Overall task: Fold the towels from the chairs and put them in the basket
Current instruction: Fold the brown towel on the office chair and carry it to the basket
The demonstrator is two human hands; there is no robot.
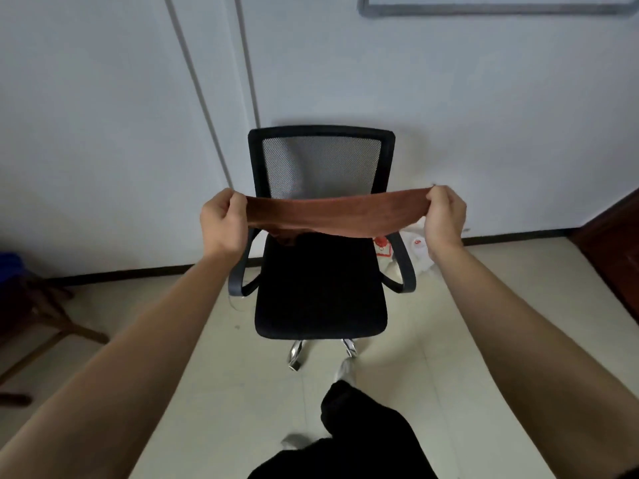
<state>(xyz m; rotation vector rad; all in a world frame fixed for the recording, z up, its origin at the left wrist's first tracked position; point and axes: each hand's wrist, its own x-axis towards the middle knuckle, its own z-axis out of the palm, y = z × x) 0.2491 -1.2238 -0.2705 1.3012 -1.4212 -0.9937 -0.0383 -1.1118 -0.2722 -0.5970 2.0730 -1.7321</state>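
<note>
Pale tile floor [242, 382], white wall [484, 115], black mesh office chair [321, 299] against it. L hand [224, 223] & R hand [444, 216] each grip one end of brown towel [328, 212], stretched in air over seat's back edge. White bag [418, 252] behind chair half hidden; wooden furniture [45, 316] at left cut off.

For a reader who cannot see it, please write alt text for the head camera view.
A person's left hand and right hand grip the two ends of a brown towel, held stretched above a black mesh office chair. The chair stands on a pale tiled floor against a white wall; a white plastic bag lies behind it.
</note>
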